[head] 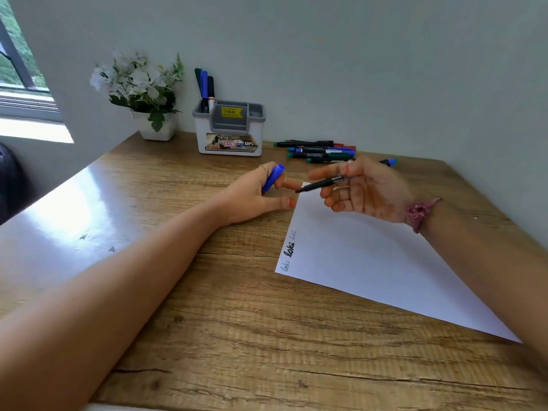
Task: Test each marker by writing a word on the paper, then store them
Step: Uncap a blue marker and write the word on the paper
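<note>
My right hand [363,189] holds an uncapped dark marker [320,184] above the far corner of the white paper [379,256], its tip pointing left. My left hand [261,195] grips the marker's blue cap [273,178] between its fingers, a short way from the tip. Three words are written along the paper's left edge [290,250]. Several more markers [318,151] lie in a pile on the desk behind my hands. A grey and white organiser [229,129] at the back holds three upright markers [205,90].
A white pot of artificial flowers [142,93] stands left of the organiser by the wall. One blue-capped marker [389,162] lies apart to the right of the pile. The wooden desk [237,321] meets walls at the back and right; a window is at far left.
</note>
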